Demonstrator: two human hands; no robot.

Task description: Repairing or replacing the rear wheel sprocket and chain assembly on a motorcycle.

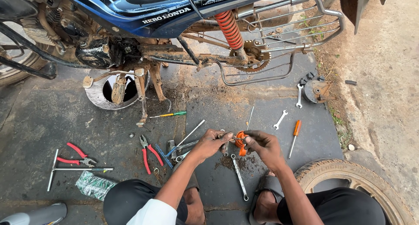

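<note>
Both hands meet low in the middle of the head view, above a dark rubber mat [218, 116]. My right hand [264, 147] pinches a small orange part [240, 138], holding it upright between thumb and fingers. My left hand [212, 141] grips a thin metal tool whose tip [235, 138] touches the orange part. Below the hands a long spanner [239, 178] lies on the mat among dark grit.
A blue motorcycle [144, 6] with no rear wheel stands across the top, its orange shock spring [229, 28] and sprocket exposed. Red pliers [148, 153], more red pliers [74, 157], a T-wrench [65, 169], screwdrivers [295, 135], spanners [280, 119], a hub [317, 90] and a tyre [349, 175] lie around.
</note>
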